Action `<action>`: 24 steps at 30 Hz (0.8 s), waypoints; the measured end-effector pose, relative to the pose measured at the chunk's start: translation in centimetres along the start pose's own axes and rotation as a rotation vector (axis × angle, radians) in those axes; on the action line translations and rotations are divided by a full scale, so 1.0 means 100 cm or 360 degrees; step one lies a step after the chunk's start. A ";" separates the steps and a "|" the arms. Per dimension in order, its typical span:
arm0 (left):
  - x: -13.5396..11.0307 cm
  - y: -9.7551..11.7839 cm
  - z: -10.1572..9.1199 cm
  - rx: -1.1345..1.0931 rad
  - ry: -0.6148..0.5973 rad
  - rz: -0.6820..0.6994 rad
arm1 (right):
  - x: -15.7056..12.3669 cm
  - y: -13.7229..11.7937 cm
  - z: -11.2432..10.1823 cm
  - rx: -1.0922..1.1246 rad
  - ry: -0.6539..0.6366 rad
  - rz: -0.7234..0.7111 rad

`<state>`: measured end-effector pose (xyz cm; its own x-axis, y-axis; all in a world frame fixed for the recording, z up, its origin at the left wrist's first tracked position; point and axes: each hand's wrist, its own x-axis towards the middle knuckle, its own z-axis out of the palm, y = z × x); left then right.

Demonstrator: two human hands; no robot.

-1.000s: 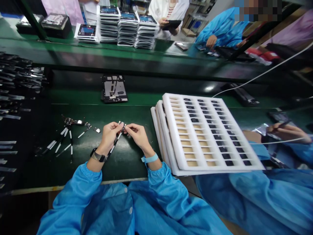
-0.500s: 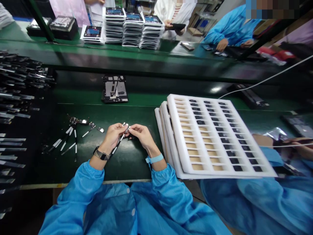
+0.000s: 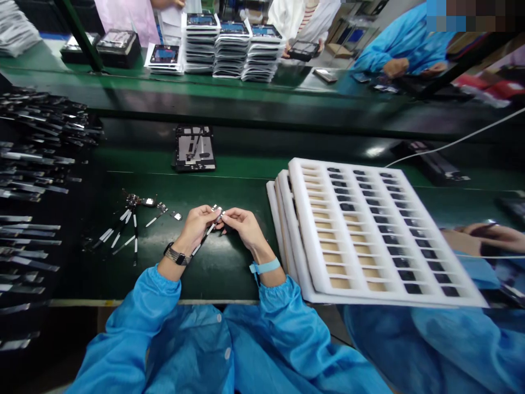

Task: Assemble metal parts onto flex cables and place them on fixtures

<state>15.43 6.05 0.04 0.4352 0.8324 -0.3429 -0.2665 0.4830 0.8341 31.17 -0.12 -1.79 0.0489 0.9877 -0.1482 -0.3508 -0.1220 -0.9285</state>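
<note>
Flex cable [image 3: 207, 234] pinched between two bare hands at green bench

Held just above green mat [image 3: 229, 279], small metal end of cable gripped by left hand [image 3: 197, 227] and right hand [image 3: 241, 227], long strip trailing down toward left wrist. Fingers of both hands curled and closed on that end, fingertips [image 3: 223, 215] almost meeting, no release on either side; exact finger placement too small to tell. Watch [image 3: 176, 255] on left wrist, blue strap [image 3: 264, 267] on right wrist, blue sleeves [image 3: 131, 323] gathered at both cuffs.

Step in hand, by appearance: close handling of cable's metal end, precise action unclear. Next move, as judged from this grip, calling for a steady pinch and care for the thin strip.

Loose cables [image 3: 131, 227] scattered just left of hands, more strips [image 3: 33, 219] in rows at far left. Stacked foam trays [image 3: 305, 219] to the right, rows of dark parts in pockets. Black-framed panel [image 3: 194, 149] on shelf ahead.
</note>
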 end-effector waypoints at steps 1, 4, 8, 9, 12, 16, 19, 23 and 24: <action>0.001 -0.001 0.000 0.0042 0.0033 0.0019 | 0.001 0.002 0.000 -0.0024 0.0022 -0.0005; 0.007 0.000 -0.004 0.0349 0.0241 0.0198 | 0.004 0.010 0.001 -0.0173 0.0146 -0.0049; 0.015 0.008 -0.021 0.0997 0.0648 0.0540 | 0.006 0.018 0.001 -0.0379 0.0331 -0.0208; 0.017 0.011 -0.026 0.1142 0.0730 0.0605 | 0.006 0.019 0.001 -0.0414 0.0359 -0.0244; 0.019 0.019 -0.043 0.1452 0.0852 0.0717 | 0.006 0.020 0.000 -0.0501 0.0413 -0.0309; 0.019 0.030 -0.054 0.1619 0.0852 0.0623 | 0.007 0.016 0.002 -0.0549 0.0463 -0.0341; 0.013 0.040 -0.059 0.1595 0.0848 0.0587 | 0.006 0.009 0.005 -0.0507 0.0551 -0.0375; -0.002 0.054 -0.073 0.1377 0.0739 0.0516 | -0.009 -0.014 0.018 -0.0322 0.0455 -0.0410; -0.006 0.057 -0.077 0.1301 0.0689 0.0480 | -0.017 -0.023 0.024 -0.0261 0.0340 -0.0409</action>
<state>7.02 10.37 1.70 0.0488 0.9971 -0.0587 0.4357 0.0317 0.8995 29.63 -1.24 1.46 0.3163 0.9476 0.0452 -0.1480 0.0964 -0.9843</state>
